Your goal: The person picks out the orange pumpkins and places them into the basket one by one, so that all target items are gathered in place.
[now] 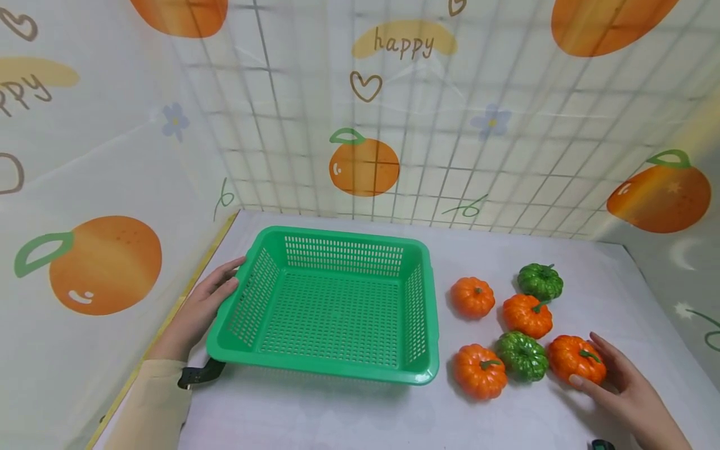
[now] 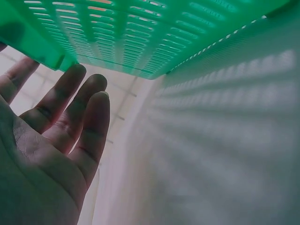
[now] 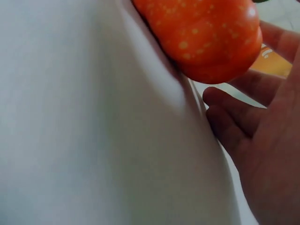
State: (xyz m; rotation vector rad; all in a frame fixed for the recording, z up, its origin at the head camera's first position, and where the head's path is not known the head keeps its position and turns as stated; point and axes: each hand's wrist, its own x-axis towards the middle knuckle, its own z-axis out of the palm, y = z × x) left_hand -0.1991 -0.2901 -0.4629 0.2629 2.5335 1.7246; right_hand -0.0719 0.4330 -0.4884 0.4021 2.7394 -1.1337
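Note:
A green plastic basket [image 1: 337,370] with slotted walls stands on the table, nothing inside it. At its left side, my left hand [image 1: 209,303] has its fingers against the rim; the left wrist view shows these fingers [image 2: 96,117] mostly straight under the rim's edge. My right hand [image 1: 624,381] is spread around an orange toy pumpkin [image 1: 575,359], thumb at its front and fingers behind its right side. In the right wrist view the same pumpkin [image 3: 206,37] rests on the table, and the lower fingers [image 3: 229,122] stand apart from it.
Left of the right hand's pumpkin lie a green pumpkin [image 1: 522,356] and an orange one [image 1: 480,372]. Behind them are two orange pumpkins, one nearer the basket [image 1: 472,298] and one farther right [image 1: 527,315], plus a green one [image 1: 540,282]. Printed curtains [image 1: 304,112] enclose the white table.

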